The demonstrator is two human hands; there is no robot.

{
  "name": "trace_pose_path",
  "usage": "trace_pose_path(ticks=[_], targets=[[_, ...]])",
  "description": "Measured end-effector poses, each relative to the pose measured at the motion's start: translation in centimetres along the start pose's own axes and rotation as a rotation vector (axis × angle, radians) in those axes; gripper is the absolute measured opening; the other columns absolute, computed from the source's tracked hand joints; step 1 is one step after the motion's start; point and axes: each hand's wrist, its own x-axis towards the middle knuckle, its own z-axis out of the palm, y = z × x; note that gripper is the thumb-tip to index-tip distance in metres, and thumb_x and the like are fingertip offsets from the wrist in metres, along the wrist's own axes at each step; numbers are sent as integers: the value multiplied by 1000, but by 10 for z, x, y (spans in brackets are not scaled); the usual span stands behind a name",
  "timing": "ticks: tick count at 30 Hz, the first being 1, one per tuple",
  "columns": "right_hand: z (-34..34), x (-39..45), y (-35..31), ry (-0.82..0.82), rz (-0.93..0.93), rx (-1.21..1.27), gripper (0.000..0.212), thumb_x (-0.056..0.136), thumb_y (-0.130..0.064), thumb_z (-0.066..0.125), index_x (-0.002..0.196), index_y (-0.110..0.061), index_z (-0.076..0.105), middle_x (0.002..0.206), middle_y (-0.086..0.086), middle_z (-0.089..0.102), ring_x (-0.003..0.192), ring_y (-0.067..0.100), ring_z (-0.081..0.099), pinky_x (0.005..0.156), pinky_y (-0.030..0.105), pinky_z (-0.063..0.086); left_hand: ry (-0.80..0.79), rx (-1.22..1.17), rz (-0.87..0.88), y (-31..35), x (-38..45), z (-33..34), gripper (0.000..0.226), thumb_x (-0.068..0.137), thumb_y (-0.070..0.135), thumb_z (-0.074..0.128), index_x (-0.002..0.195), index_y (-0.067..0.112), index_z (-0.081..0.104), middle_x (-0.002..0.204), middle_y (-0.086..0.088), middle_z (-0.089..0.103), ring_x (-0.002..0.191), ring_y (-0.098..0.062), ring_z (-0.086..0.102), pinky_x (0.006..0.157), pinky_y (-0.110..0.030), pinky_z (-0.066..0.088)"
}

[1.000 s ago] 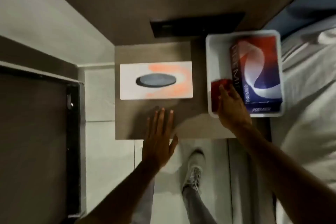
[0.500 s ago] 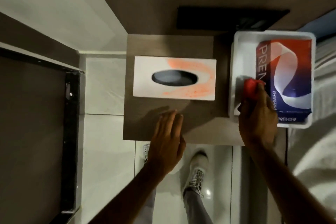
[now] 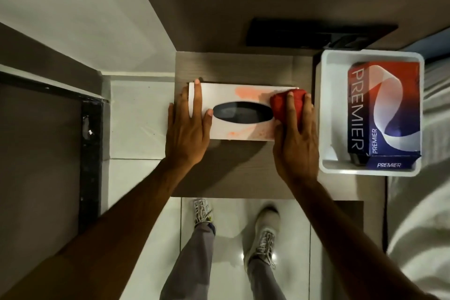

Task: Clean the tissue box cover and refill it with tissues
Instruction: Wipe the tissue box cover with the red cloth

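A white tissue box cover with a dark oval slot and orange smears lies on the small brown table. My left hand lies flat on the cover's left end, fingers spread, pressing it down. My right hand presses a bunched red cloth onto the cover's right end, over the smears. A red, white and blue PREMIER tissue pack lies in the white tray to the right.
The tray stands on the table's right side. A dark panel sits on the wall behind the table. White bedding lies to the right. My shoes stand on pale floor tiles below the table's front edge.
My right hand lifted the red cloth out of the tray and brought it left onto the cover's right end. My left hand moved up from the table onto the cover's left end.
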Motion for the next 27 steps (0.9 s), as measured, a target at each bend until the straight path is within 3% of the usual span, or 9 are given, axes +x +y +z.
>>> trace_pose_path(ticks=[2, 6, 8, 10, 13, 16, 19, 24, 27], targets=[[8, 7, -3, 35, 32, 68, 61, 108, -41, 34, 163, -27, 11, 171, 10, 1, 157, 32, 8, 120, 48, 27, 31, -18, 2, 0, 0, 5, 65, 105, 51, 21, 160, 23, 2, 168, -9, 12, 155, -28, 16, 126, -49, 17], [32, 23, -46, 148, 182, 46, 61, 108, -36, 37, 163, -25, 12, 170, 14, 2, 157, 37, 3, 122, 59, 25, 57, -10, 19, -2, 0, 7, 64, 105, 52, 18, 160, 23, 1, 167, -9, 16, 154, -28, 20, 124, -50, 22], [44, 26, -74, 97, 94, 31, 67, 105, -28, 48, 162, -26, 13, 170, 13, 2, 157, 38, 2, 118, 60, 30, 50, 7, 24, -3, 0, 8, 64, 105, 51, 18, 160, 24, -1, 167, -8, 14, 154, -26, 17, 124, -50, 21], [51, 26, -88, -41, -120, -33, 75, 101, -23, 54, 162, -29, 12, 171, 10, 0, 157, 36, -1, 117, 60, 32, 38, 31, 18, -3, 1, 8, 64, 105, 51, 17, 160, 24, -3, 168, -7, 11, 155, -25, 14, 125, -50, 21], [34, 34, -65, -143, -257, -121, 81, 97, -24, 56, 162, -34, 9, 171, 7, 1, 157, 33, 4, 118, 57, 29, 33, -2, 11, -3, 1, 6, 64, 105, 52, 16, 160, 24, -4, 168, -8, 13, 155, -26, 16, 124, -51, 22], [16, 36, -37, -21, -21, 8, 69, 102, -28, 49, 161, -36, 12, 171, 5, 5, 155, 34, 17, 107, 60, 47, 25, -43, 15, -3, 1, 6, 65, 105, 52, 18, 160, 26, -6, 167, -8, 15, 154, -27, 20, 124, -52, 22], [30, 39, -61, 110, 179, 114, 61, 105, -32, 44, 161, -33, 18, 171, 8, 5, 157, 34, 7, 118, 57, 31, 4, -30, 12, -2, 3, 5, 65, 105, 52, 18, 160, 25, -6, 167, -9, 15, 153, -27, 20, 124, -53, 21], [53, 43, -106, -161, -181, -58, 81, 97, -32, 61, 162, -32, 12, 171, 6, 1, 157, 32, -2, 118, 54, 25, -34, 36, 36, -7, 0, 4, 66, 103, 53, 10, 160, 22, -6, 169, -6, 5, 156, -23, 8, 126, -54, 10], [24, 55, -72, -204, -189, -80, 84, 95, -26, 63, 162, -33, 13, 171, 5, 2, 157, 32, 1, 116, 60, 30, -27, 33, 22, -3, -1, 1, 66, 104, 53, 11, 160, 23, -7, 169, -6, 10, 155, -24, 15, 125, -55, 11]])
